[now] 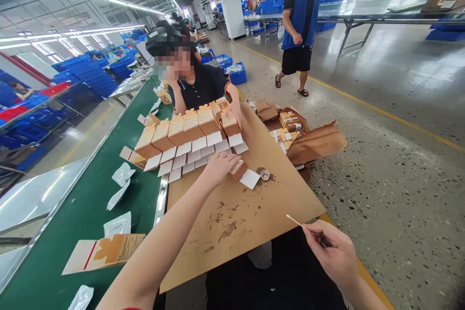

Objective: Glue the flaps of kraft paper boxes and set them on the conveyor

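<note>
My left hand [221,170] is stretched forward over the brown board [250,225], its fingers closed on a small brown carton [239,169] that lies down with its white flap open to the right. Low at the right, my right hand [331,247] pinches a cotton swab [293,220], its white tip pointing up and left. A small clear round dish [265,175] stands beside the carton's flap, with dark wet spots around it. Behind my left hand, several brown cartons [183,128] stand in stacked rows with white flaps sticking out towards me.
A green conveyor belt [87,213] runs along the left with clear plastic bags [118,224] and flat-lying cartons [112,251]. Across the board sits a co-worker [203,82], one hand on a carton. Crumpled brown paper [316,143] lies to the right; another person [301,9] walks beyond.
</note>
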A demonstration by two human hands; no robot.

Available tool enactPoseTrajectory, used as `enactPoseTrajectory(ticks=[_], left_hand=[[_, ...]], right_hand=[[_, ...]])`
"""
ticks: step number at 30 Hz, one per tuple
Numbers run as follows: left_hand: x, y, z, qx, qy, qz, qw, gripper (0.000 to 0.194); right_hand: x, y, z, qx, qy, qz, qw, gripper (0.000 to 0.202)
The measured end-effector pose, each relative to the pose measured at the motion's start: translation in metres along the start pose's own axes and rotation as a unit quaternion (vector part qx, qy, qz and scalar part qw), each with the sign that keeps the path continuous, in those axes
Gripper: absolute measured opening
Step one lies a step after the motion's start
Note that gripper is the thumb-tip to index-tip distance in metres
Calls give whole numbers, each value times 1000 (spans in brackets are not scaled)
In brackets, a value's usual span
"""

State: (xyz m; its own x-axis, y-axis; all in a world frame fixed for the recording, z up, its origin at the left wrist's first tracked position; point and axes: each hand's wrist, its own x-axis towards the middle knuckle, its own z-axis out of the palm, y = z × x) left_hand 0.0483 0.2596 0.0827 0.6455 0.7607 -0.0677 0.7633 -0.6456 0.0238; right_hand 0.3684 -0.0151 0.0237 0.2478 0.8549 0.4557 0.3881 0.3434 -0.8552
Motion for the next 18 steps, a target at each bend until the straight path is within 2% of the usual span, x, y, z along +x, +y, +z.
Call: enactPoseTrajectory(ticks=[2, 4, 9, 11, 13, 15, 16, 17, 18], left_hand=[[-25, -4, -3, 61, -22, 8, 998, 83], [-53, -6, -6, 77, -25, 20, 997, 89], [-141, 3, -6, 56, -34, 39, 997, 106], [-177, 10, 0, 32, -31, 39, 998, 114], [-207, 18, 11, -12, -1, 17, 1000, 116], [-229, 27, 28, -87, 78, -64, 991, 105], [-234, 32, 38, -141, 135, -134, 972, 94], [-237, 37, 49, -206, 190, -217, 935, 82], [-236, 44, 60, -278, 235, -301, 881, 71]], right_hand=[[1, -2, 1, 3, -12, 6, 1000, 25], [2, -4, 1, 8, -21, 3, 1000, 24], [2, -5, 0, 4, -25, 5, 1000, 25], [3, -4, -1, -1, -34, 12, 999, 27], [6, -2, -2, -9, -39, 16, 999, 28], [11, 0, 0, -18, -44, 19, 999, 28], [13, 1, 1, -21, -49, 21, 998, 28], [16, 1, 3, -23, -56, 23, 998, 30], [19, 2, 6, -25, -64, 24, 997, 32]])
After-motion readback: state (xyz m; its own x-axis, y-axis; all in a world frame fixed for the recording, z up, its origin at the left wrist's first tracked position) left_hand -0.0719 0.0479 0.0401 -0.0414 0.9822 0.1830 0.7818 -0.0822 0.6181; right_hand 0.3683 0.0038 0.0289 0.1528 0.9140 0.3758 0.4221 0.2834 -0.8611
